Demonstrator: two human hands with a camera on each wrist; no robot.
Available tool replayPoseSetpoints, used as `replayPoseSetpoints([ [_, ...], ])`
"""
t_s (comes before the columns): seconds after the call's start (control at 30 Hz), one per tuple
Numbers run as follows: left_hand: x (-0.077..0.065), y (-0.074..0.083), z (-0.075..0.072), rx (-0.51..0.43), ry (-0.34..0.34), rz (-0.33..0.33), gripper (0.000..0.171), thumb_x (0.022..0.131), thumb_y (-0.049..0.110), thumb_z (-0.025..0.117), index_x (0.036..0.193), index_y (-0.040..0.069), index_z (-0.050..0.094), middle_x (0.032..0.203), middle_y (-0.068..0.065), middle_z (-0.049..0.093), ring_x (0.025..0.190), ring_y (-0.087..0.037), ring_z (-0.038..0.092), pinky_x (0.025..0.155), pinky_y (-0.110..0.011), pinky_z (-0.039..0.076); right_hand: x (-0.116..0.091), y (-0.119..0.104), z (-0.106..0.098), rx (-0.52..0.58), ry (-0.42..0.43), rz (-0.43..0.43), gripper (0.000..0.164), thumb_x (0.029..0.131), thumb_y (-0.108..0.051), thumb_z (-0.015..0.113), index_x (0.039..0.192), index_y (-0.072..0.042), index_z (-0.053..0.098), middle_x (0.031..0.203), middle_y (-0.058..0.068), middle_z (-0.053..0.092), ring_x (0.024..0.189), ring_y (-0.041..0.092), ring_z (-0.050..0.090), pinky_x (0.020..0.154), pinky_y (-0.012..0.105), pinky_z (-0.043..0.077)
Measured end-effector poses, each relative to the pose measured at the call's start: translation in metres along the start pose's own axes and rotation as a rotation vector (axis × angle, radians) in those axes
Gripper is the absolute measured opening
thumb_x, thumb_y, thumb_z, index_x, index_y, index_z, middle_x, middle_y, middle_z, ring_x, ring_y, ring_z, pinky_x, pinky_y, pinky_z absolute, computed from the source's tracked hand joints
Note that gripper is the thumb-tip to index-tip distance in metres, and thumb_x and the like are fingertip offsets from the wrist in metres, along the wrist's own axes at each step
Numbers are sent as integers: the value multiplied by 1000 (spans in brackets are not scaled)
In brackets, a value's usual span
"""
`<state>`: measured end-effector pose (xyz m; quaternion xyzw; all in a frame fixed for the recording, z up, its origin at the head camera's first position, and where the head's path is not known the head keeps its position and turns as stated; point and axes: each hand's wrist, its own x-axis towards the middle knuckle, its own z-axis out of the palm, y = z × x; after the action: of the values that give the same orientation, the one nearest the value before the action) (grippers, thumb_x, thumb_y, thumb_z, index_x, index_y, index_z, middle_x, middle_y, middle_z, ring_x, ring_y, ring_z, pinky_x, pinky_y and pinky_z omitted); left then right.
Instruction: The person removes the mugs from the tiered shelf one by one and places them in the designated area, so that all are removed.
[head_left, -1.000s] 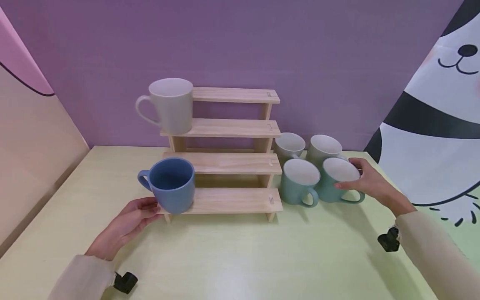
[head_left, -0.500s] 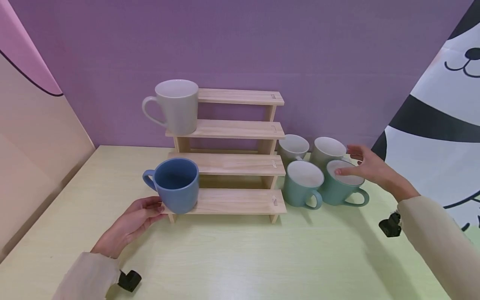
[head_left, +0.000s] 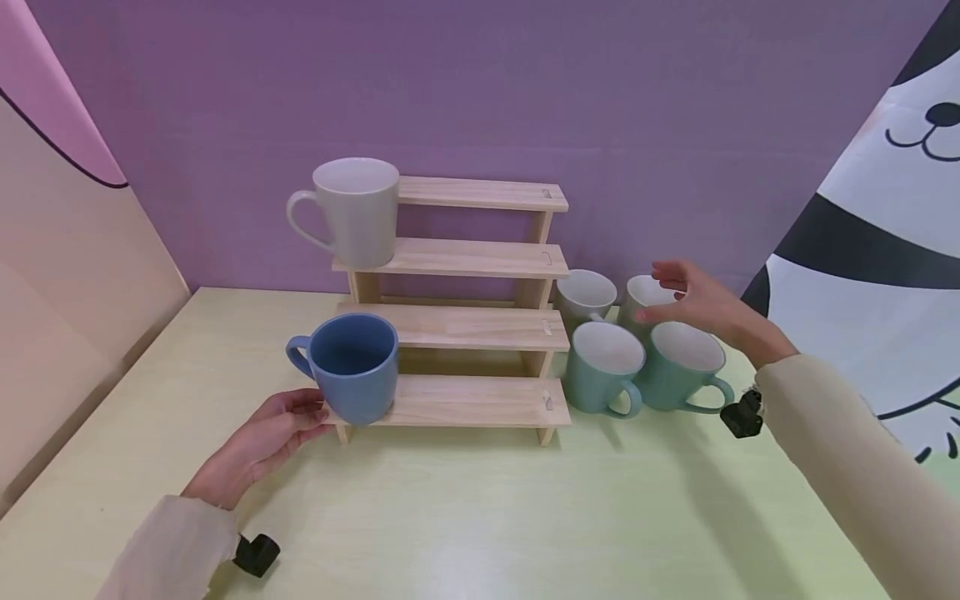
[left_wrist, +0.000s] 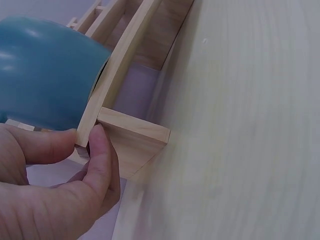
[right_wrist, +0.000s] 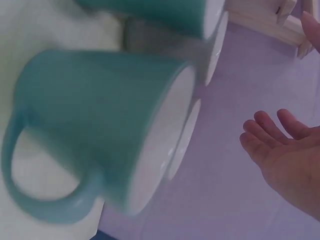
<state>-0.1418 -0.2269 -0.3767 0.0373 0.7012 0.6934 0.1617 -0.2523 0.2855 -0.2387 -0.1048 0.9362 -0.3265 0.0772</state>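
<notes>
My left hand (head_left: pixel 262 446) pinches the left end of the lowest board of a stepped wooden display rack (head_left: pixel 480 402); the left wrist view shows thumb and fingers (left_wrist: pixel 102 155) on either side of the board's edge. Just above, a blue mug (head_left: pixel 352 371) stands on that board, handle to the left. A white mug (head_left: pixel 358 217) sits higher, on the second board from the top. My right hand (head_left: pixel 705 312) hovers with fingers spread over the back-right whitish mug (head_left: pixel 637 293), partly covering it. Nothing is in that hand in the right wrist view.
Right of the rack, another whitish mug (head_left: pixel 585 293) stands at the back. In front are two teal mugs (head_left: pixel 600 375), (head_left: pixel 678 375) with handles toward the lower right. A purple wall (head_left: pixel 480 92) rises close behind, and a panda picture (head_left: pixel 885 242) covers the right side.
My right hand has lifted off the front-right teal mug and moved up and left over the back-right mug. My left hand keeps its hold on the rack.
</notes>
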Motion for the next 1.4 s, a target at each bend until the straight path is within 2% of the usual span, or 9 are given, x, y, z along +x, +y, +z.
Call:
replayPoseSetpoints([
  [0.47, 1, 1, 0, 12, 4, -2, 48, 96, -5, 41, 137, -18, 22, 105, 2, 53, 92, -7, 59, 88, -17, 52, 22, -44, 8, 40, -13, -24, 90, 85, -34, 68, 150, -4, 14, 153, 21, 23, 139, 40, 24, 111, 62, 25],
  [0.83, 1, 2, 0, 30, 5, -4, 48, 96, -4, 43, 137, -18, 24, 107, 1, 54, 93, -8, 61, 91, -21, 52, 35, -79, 20, 100, -11, -71, 93, 82, -38, 71, 150, -7, 17, 155, 13, 26, 142, 32, 26, 116, 54, 23],
  [1.03, 0, 3, 0, 39, 11, -15, 49, 95, -4, 43, 138, -17, 24, 106, 2, 55, 93, -8, 61, 91, -22, 52, 39, -91, 27, 150, -12, -102, 89, 82, -33, 72, 149, -6, 20, 154, 13, 28, 142, 30, 26, 117, 48, 23],
  [1.23, 0, 3, 0, 35, 3, -11, 49, 95, -4, 44, 138, -18, 24, 106, 1, 54, 93, -8, 61, 91, -22, 52, 45, -103, 31, 139, -1, -112, 89, 81, -38, 73, 149, -7, 23, 152, 12, 31, 141, 29, 29, 117, 48, 25],
  [1.4, -1, 2, -2, 35, -3, -19, 49, 96, -5, 42, 139, -18, 21, 110, -1, 53, 95, -8, 60, 91, -22, 52, 52, -117, 37, 174, -9, -144, 88, 81, -34, 73, 148, -8, 23, 151, 11, 32, 140, 28, 30, 116, 46, 28],
])
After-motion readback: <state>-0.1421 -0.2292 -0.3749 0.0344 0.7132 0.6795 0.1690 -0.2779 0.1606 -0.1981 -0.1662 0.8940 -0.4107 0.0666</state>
